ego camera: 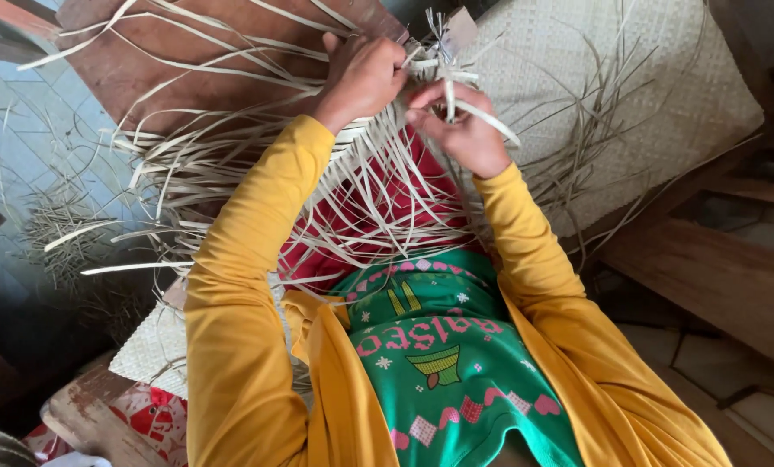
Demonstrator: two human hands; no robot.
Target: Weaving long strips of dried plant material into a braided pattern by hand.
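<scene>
Here, at the upper middle of the frame, the left hand (362,73) clenches pale weaving strips (231,164), while the right hand (463,130) pinches one strip (482,114). A woven mat (664,86) lies at upper right.

Half-woven mat (378,186) on the lap, finished mat (655,95) to its right, loose strips (67,229) on the floor left

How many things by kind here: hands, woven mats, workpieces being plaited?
Hands: 2, left hand and right hand, both gripping pale strips at the top of the workpiece
Woven mats: 1, pale woven mat
Half-woven piece of pale strips: 1, loose ends too many to count
Total: 4
</scene>
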